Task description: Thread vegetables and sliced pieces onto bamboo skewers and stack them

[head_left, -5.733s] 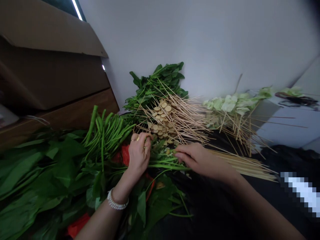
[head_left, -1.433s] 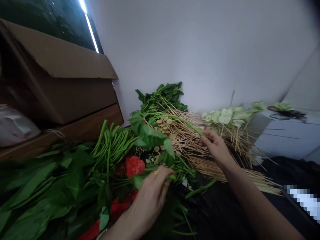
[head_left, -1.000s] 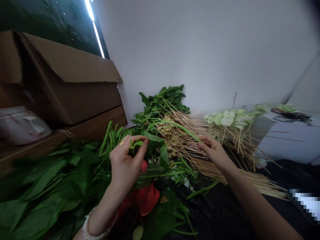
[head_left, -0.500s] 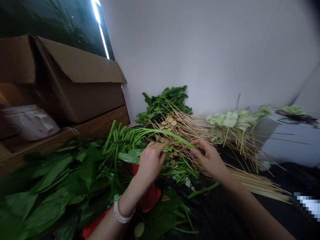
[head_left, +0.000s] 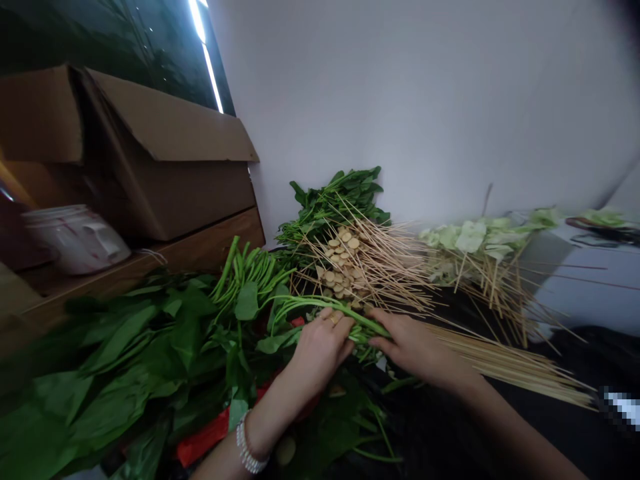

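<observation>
A green leafy vegetable stem [head_left: 361, 321] runs between my two hands in the middle of the view. My left hand [head_left: 325, 337] is closed around the stem's leafy side, its fingertips partly hidden. My right hand [head_left: 407, 343] pinches the thicker end between thumb and fingers. Left of my hands lies a heap of large green leaves [head_left: 120, 353], with a bundle of cut stems [head_left: 245, 273] at its far edge. Just beyond my hands are skewers threaded with round pale slices [head_left: 343, 267]. Short stem pieces lie partly hidden beneath my hands.
Loose bamboo skewers [head_left: 505, 363] lie at the right, below skewered cabbage leaves [head_left: 470, 237]. More leafy greens [head_left: 345, 193] rest against the wall. At the left, an open cardboard box [head_left: 195, 193] and a white jug [head_left: 75, 240] stand on a wooden ledge. Red plastic [head_left: 203, 437] shows under the leaves.
Both hands have come closer together and lower, bringing the stem down toward the pile of short pieces. The view has shifted slightly.
</observation>
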A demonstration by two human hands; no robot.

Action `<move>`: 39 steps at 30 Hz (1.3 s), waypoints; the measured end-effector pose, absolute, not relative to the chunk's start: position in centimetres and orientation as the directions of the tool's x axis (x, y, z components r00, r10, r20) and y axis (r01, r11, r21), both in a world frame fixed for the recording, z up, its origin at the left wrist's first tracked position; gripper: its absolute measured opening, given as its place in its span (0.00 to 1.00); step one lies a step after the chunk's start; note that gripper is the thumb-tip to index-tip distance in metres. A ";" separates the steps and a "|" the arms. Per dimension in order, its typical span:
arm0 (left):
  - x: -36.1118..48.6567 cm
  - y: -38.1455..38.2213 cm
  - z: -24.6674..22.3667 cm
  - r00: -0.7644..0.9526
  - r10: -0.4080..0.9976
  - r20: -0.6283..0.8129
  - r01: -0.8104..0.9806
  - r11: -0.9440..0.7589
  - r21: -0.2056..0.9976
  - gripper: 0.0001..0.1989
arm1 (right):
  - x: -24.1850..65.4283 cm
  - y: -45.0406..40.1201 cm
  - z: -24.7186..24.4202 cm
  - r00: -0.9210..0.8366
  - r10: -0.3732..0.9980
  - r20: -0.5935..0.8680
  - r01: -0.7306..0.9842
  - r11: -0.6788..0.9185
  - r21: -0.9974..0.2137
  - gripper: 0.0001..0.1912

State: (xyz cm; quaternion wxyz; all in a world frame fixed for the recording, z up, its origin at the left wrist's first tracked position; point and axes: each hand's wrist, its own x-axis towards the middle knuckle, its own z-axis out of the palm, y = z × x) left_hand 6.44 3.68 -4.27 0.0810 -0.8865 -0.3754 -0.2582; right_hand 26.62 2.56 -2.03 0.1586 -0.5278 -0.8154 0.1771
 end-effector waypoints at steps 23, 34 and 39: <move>5.9 5.3 -2.2 -0.050 0.930 0.364 -0.049 -0.366 0.929 0.12 | 30.9 3.7 1.0 0.095 0.915 0.393 0.265 0.357 -0.896 0.18; 4.6 5.3 -1.7 0.061 0.959 0.277 -0.279 -0.250 0.927 0.12 | 30.8 5.6 -0.8 0.045 0.984 0.171 -0.197 0.176 -0.964 0.22; 4.7 4.1 -0.9 0.142 0.962 0.233 0.096 -0.247 0.964 0.15 | 30.5 5.1 -0.1 0.033 0.962 0.272 -0.056 0.274 -0.960 0.19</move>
